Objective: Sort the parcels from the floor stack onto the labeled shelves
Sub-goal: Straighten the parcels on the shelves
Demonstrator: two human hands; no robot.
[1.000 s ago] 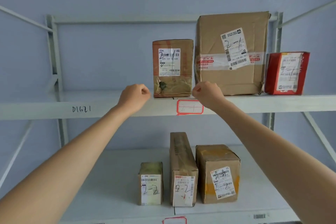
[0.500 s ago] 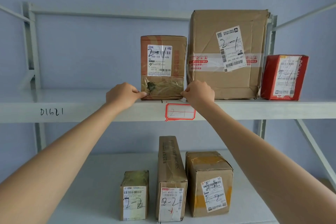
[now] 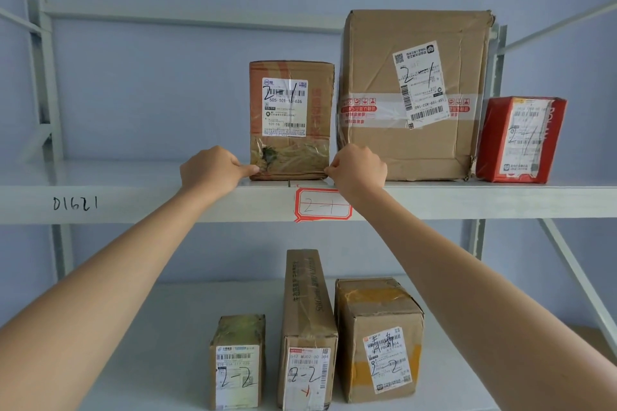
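Note:
A small brown parcel (image 3: 291, 117) marked 2-1 stands upright on the upper shelf (image 3: 133, 200), just above the red-edged shelf label 2-1 (image 3: 322, 204). My left hand (image 3: 212, 172) pinches its lower left corner with the fingertips. My right hand (image 3: 359, 170) pinches its lower right corner. A large brown box (image 3: 414, 97) and a red box (image 3: 521, 138), both marked 2-1, stand to its right on the same shelf.
On the lower shelf (image 3: 160, 344) three parcels marked 2-2 stand side by side: a small box (image 3: 237, 364), a long narrow box (image 3: 307, 327) and a taped box (image 3: 379, 337). Grey uprights and diagonal braces frame both sides. The upper shelf's left half holds nothing.
Both hands went from closed fists just off the parcel's lower corners to touching and pinching those corners. The view shifted, so the shelf appears further right and lower.

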